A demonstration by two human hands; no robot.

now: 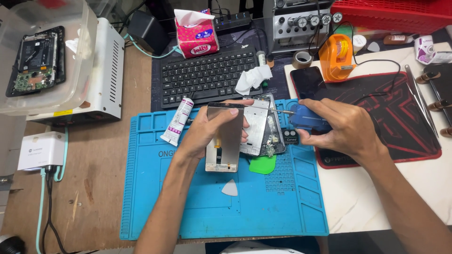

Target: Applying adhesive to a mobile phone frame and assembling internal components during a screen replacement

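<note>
Left hand (207, 129): fingers wrapped around a phone screen panel (224, 137), gripping its edges above the blue mat (263, 207). Right hand (339, 127): fingers pinch a blue-handled tool (308, 118), its metal tip pointing toward the left fingertips. An opened phone (263, 129) lies just beyond the left fingers.

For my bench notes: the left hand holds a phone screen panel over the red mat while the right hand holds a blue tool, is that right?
Not quite. The head view shows the left hand holding the phone screen panel over the blue mat, not a red one. The right hand does hold a blue tool.
</note>
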